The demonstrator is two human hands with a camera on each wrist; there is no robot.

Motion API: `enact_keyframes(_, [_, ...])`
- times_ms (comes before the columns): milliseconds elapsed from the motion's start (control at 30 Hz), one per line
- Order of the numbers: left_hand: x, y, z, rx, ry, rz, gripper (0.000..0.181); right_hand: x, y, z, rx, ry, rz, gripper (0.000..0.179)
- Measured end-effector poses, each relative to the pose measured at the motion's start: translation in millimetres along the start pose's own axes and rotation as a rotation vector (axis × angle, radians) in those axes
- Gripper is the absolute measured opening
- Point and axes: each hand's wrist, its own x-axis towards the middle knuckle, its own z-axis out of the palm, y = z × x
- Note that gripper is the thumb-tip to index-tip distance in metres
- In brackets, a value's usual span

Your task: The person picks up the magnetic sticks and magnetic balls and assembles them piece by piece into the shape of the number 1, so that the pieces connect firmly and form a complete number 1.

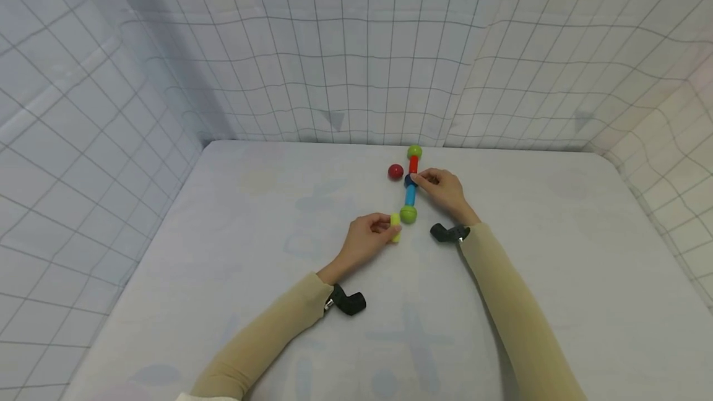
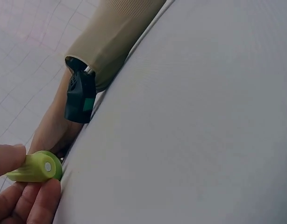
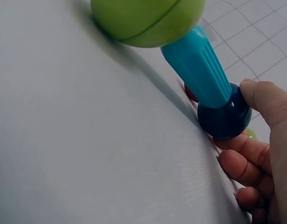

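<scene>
My left hand [image 1: 364, 240] pinches a yellow-green rod [image 1: 395, 228] between thumb and fingers. In the left wrist view a round silvery disc shows on the end of this rod [image 2: 37, 168]. My right hand [image 1: 444, 190] grips a dark blue ball [image 3: 224, 114] with thumb and fingertips. That ball joins a blue rod [image 1: 410, 195] and a red rod [image 1: 413, 164] in one straight line. A green ball [image 1: 408, 214] caps the near end, close to the yellow-green rod. Another green ball [image 1: 414, 151] caps the far end.
A loose dark red ball [image 1: 395, 171] lies left of the red rod. The white-covered table [image 1: 250, 203] ends at a hanging grid-patterned sheet [image 1: 362, 67] at the back. Black camera mounts [image 1: 348, 302] sit on both wrists.
</scene>
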Motion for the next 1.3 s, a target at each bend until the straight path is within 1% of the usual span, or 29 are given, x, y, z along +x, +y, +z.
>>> enact_keyframes(67, [-0.4,0.3,0.4,0.008,-0.001,0.000,0.033,0.1,0,0,-0.002,0.003,-0.002,0.043])
enact_keyframes(233, [-2.0,1.1,-0.1,-0.024,0.008,0.014,0.033,-0.3,0,0,-0.013,0.004,-0.001,0.044])
enact_keyframes(333, [-1.7,2.9,0.7,-0.036,0.000,0.012,0.033,-0.5,-1,-1,-0.020,0.006,0.002,0.045])
enact_keyframes(533, [0.7,4.3,5.2,-0.005,-0.021,0.026,0.034,-1.5,0,-3,-0.018,0.018,0.004,0.043])
enact_keyframes(767, [2.6,4.6,9.2,-0.004,-0.009,0.030,0.031,-1.2,1,-2,-0.005,0.028,-0.010,0.042])
enact_keyframes(867, [2.1,6.6,10.6,-0.015,-0.005,0.022,0.030,-0.4,2,-1,-0.002,0.032,-0.009,0.042])
enact_keyframes(1067, [-0.2,10.9,14.1,-0.050,-0.035,-0.015,0.032,0.5,2,1,0.002,0.035,-0.008,0.041])
enact_keyframes(1300, [0.5,12.0,15.3,-0.064,-0.036,-0.033,0.031,0.7,2,2,-0.003,0.038,-0.013,0.040])
